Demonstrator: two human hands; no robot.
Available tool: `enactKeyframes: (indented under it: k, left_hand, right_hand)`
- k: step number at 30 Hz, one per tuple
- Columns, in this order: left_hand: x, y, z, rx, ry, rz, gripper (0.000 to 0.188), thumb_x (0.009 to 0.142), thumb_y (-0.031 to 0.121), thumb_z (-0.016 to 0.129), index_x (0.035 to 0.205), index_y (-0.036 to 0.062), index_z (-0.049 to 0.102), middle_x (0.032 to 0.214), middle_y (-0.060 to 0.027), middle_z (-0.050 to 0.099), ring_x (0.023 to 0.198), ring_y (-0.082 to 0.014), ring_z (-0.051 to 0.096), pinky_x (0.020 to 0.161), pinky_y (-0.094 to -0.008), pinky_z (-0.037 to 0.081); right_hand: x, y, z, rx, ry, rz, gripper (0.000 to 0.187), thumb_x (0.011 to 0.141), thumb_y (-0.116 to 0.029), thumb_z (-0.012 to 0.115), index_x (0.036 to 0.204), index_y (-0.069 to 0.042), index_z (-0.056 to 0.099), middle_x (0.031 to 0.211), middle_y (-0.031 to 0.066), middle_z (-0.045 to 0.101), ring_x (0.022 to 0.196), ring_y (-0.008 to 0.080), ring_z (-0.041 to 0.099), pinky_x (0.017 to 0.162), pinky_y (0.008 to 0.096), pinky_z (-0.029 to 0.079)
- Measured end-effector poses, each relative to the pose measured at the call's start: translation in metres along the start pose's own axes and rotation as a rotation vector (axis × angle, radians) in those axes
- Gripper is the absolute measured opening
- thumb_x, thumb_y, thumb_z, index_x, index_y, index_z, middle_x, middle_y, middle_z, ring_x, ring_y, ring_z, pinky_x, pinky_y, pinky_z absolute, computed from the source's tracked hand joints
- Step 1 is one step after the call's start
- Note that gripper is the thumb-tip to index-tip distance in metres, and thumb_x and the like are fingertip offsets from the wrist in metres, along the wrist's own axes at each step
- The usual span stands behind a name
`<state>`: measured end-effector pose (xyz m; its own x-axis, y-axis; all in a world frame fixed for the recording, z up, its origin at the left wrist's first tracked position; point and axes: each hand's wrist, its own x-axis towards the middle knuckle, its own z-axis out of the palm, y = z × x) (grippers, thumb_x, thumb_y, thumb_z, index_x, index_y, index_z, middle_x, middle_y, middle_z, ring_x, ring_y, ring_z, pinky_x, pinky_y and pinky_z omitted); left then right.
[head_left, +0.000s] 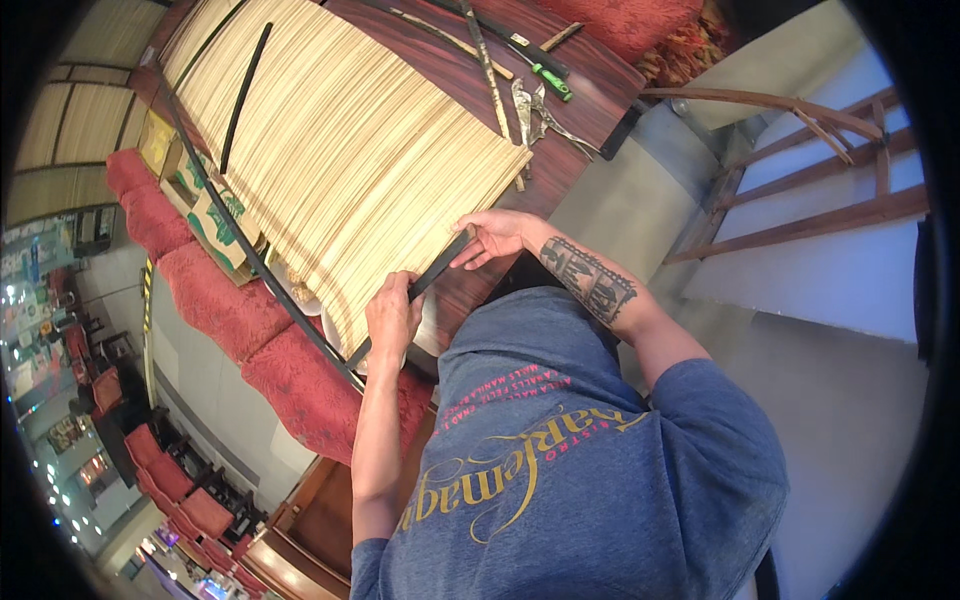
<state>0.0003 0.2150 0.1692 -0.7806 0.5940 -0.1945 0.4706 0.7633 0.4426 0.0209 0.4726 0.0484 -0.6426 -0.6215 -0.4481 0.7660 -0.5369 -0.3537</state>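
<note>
Between both closed hands, left hand (392, 318) and right hand (497, 236), spans the black strip (437, 268).

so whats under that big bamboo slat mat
The bamboo slat mat lies on a dark wooden table, bare at the far side where tools rest. Red cushions show past its left edge. Whatever lies directly beneath the mat is covered.

Single view only: head-worn fisheye, left of the pair, looking steeply down past the wearer's chest. Bench (590, 90) fills the upper centre, tilted diagonally in frame. Both hands sit close, mid-frame, forearms entering from the lower edge. Strong barrel bend toward the rim; black vignette at the corners. Far left edge looks down on rows of red chairs (170, 480) well below. No second view here to overlap.
</note>
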Motion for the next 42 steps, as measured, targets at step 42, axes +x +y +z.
enactKeyframes:
  k: [42]
  left_hand:
    - [0.048, 0.147, -0.362, -0.116, 0.084, -0.022, 0.037, 0.098, 0.017, 0.063, 0.128, -0.0052, 0.060, 0.104, -0.0034, 0.068, 0.094, -0.0074, 0.060, 0.088, -0.0229, 0.047]
  right_hand:
    - [-0.052, -0.200, 0.312, -0.262, 0.279, -1.503, 0.041, 0.085, -0.016, 0.067, 0.117, 0.003, 0.048, 0.105, 0.0156, 0.062, 0.093, 0.0216, 0.061, 0.084, 0.0366, 0.049]
